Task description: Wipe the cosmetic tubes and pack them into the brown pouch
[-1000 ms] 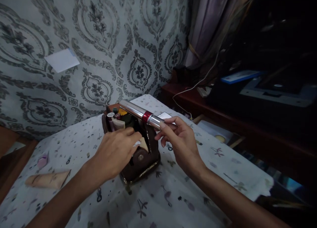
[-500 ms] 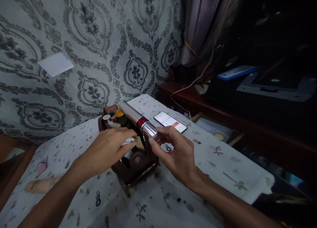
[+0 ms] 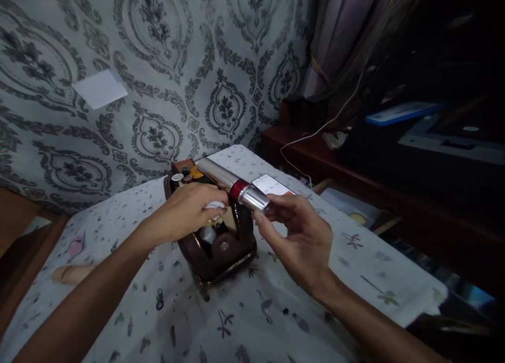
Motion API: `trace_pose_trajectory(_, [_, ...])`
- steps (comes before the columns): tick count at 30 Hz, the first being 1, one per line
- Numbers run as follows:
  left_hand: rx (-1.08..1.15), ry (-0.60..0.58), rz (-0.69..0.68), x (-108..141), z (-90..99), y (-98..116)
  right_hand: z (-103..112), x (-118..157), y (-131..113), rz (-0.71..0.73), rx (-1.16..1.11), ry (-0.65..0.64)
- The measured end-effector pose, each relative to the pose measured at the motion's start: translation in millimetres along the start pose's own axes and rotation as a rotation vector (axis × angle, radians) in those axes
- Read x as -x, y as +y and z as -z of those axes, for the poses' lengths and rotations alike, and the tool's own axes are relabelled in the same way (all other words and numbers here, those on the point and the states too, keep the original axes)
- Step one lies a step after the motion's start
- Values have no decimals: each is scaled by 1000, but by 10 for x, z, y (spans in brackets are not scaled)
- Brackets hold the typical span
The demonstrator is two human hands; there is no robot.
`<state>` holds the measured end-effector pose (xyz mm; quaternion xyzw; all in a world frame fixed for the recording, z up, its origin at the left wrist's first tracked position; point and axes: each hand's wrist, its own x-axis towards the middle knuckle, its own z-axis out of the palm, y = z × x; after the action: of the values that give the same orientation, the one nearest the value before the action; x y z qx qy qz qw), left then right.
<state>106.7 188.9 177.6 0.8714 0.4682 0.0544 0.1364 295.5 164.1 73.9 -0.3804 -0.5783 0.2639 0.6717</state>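
Note:
My right hand [image 3: 302, 237] pinches the narrower near end of a silver cylinder with a red band [image 3: 219, 174], thumb below and fingers above. The cylinder lies slanted over the right side of an unzipped dark brown bag [image 3: 232, 260], its far end pointing at the wall. Between the thumb and fingers of my left hand [image 3: 187, 208] is a crumpled white tissue [image 3: 215, 205], held just over the bag's opening. Several small bottles and cosmetics crowd the bag, among them a white-capped bottle [image 3: 177, 178] and a yellow item [image 3: 196, 172]. My left hand hides part of the contents.
A lit phone [image 3: 270, 184] lies on the patterned white cloth [image 3: 307, 326] beyond my right hand. At the left are a small pink item [image 3: 76, 245] and a beige rounded object [image 3: 71, 273]. Wallpaper stands behind; a dark red ledge [image 3: 284, 134] with a white cable borders the right.
The view has shifted a little. My left hand has risen slightly with the tissue, uncovering more of the bag's contents. My right hand and the silver cylinder have moved slightly right.

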Motion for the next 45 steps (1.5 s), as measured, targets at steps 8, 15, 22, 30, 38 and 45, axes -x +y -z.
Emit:
trace_pose_trajectory(8, [-54, -5, 72, 1, 113, -35, 40, -44, -30, 45, -15, 63])
trace_pose_trajectory(15, [-76, 33, 24, -77, -25, -55, 37, -37, -7, 66, -13, 40])
trace_pose_trajectory(22, [-214, -19, 170, -93, -82, -44, 52, -44, 1, 71, 14, 66])
trace_pose_trajectory(30, [-458, -106, 298, 81, 51, 105, 75, -49, -7, 77, 35, 88])
trace_pose_trajectory(38, [-555, -501, 81, 55, 54, 166, 111, -29, 16, 38, 41, 85])
trace_pose_trajectory(45, [-421, -542, 153, -53, 181, 170, 154, -32, 17, 30, 28, 95])
